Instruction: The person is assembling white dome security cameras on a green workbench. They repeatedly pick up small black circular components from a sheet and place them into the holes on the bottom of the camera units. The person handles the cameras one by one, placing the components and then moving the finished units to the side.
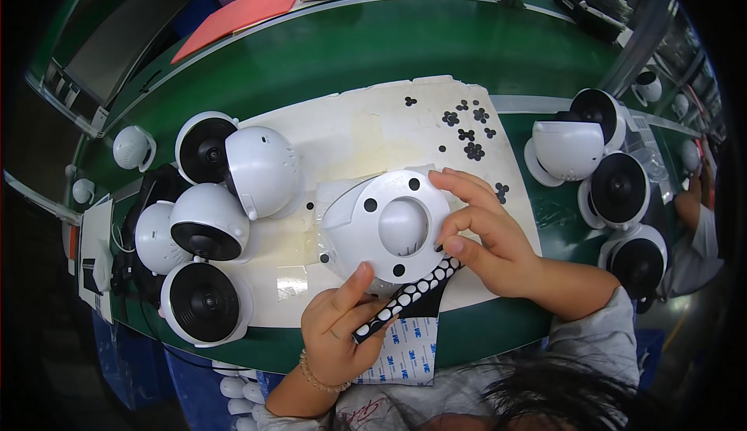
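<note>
In front of me a white dome camera point(340, 225) lies with its ring-shaped base point(380, 238) facing up. Round black foot pads point(370, 205) sit on the ring. My left hand point(340, 324) holds a black strip with rows of white circles point(412, 295), its index finger reaching to the ring's lower left edge. Below the strip hangs printed backing paper point(405, 351). At the ring's right edge, my right hand point(492, 240) pinches a small black pad point(439, 248) between thumb and finger; whether the pad touches the ring is hard to tell.
Several white cameras with black fronts point(204, 303) stand at the left, and more point(618, 187) at the right. Loose black dots point(474, 151) lie on the worn cream board point(342, 135) over the green table point(373, 38). Another person's arm point(689, 207) shows far right.
</note>
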Demonstrator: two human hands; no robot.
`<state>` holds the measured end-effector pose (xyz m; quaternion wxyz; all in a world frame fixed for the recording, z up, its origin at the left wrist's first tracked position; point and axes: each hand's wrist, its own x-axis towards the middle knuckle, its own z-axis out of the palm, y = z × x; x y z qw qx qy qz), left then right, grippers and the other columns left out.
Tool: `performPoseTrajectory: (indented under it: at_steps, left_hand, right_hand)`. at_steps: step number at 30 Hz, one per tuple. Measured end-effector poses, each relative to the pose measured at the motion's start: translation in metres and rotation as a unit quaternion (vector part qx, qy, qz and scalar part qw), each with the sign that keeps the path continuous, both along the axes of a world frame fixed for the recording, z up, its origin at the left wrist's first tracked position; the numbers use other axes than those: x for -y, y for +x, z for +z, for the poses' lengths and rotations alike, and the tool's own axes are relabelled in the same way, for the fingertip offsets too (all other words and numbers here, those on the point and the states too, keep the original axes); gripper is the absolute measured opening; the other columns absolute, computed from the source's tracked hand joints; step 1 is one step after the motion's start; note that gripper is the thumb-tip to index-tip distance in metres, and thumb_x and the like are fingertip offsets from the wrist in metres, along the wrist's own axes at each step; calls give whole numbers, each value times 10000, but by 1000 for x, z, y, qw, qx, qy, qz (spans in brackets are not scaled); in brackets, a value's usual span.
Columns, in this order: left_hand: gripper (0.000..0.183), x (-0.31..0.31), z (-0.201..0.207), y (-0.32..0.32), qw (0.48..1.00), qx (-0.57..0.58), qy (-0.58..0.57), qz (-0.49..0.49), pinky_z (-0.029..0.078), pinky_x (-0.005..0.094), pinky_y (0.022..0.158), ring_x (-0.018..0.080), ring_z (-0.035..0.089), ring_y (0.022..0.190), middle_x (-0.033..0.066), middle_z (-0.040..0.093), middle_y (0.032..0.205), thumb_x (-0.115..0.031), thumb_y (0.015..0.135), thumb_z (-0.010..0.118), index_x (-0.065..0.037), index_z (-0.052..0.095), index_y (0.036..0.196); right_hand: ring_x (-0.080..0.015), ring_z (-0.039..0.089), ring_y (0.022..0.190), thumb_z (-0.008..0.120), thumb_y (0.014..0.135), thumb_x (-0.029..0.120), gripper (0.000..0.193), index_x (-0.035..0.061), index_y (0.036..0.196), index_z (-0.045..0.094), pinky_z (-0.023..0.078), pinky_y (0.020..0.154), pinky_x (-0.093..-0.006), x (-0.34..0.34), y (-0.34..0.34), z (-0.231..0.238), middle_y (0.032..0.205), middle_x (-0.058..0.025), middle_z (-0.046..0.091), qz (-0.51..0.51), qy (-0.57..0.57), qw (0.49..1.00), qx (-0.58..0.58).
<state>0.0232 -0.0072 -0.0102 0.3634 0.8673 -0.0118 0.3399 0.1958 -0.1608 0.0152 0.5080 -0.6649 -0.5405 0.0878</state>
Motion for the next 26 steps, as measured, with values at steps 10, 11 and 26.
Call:
performPoseTrajectory:
  at_steps: [10,11,26]
  left_hand:
    - [212,1,2,0,1000,-3,-2,6,460,273,565,208,597,626,174,529,1178,-8,534,695,7,616,730]
    - [215,1,1,0,1000,-3,-3,6,460,274,566,208,597,627,174,529,1178,-7,535,694,6,617,735]
    - [286,-8,7,-12,989,24,61,-130,484,322,613,226,632,767,175,519,1187,-40,565,683,-41,617,843]
  right_hand:
    - [-290,422,1115,641,750,174,261,85,982,564,302,891,-382,8,13,-1,1163,-107,503,-55,50,954,292]
    - [-265,450,1083,645,754,178,289,74,1007,551,318,876,-364,7,11,-2,1125,-100,523,-77,53,972,217]
    - [-213,580,809,587,816,200,350,120,1147,506,435,813,-271,-62,153,-25,947,-69,589,-341,-7,924,173]
